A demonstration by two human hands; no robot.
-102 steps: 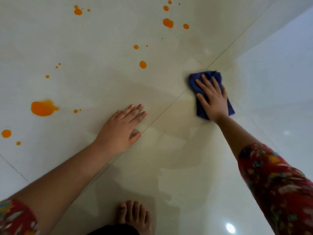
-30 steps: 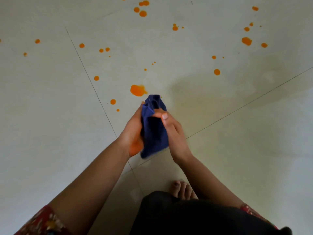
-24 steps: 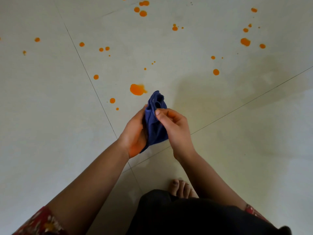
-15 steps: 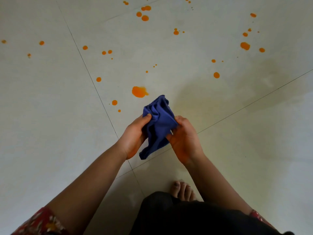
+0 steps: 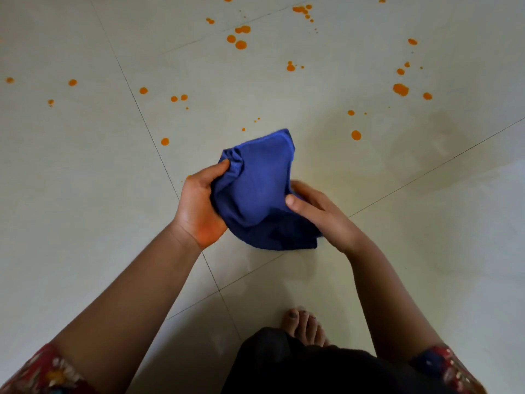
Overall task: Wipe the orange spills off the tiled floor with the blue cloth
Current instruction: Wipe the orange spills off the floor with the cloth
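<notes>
Seen from above, we hold the blue cloth (image 5: 257, 191) up off the tiled floor (image 5: 85, 194), between both hands. Our left hand (image 5: 200, 204) pinches its bunched upper corner; our right hand (image 5: 315, 211) closes on the lower right edge, thumb on top. It looks as if we are spreading or refolding it to find a clean face for wiping. Orange spills (image 5: 400, 89) dot the tiles beyond the cloth, unwiped. A bare foot (image 5: 304, 325) rests below.
</notes>
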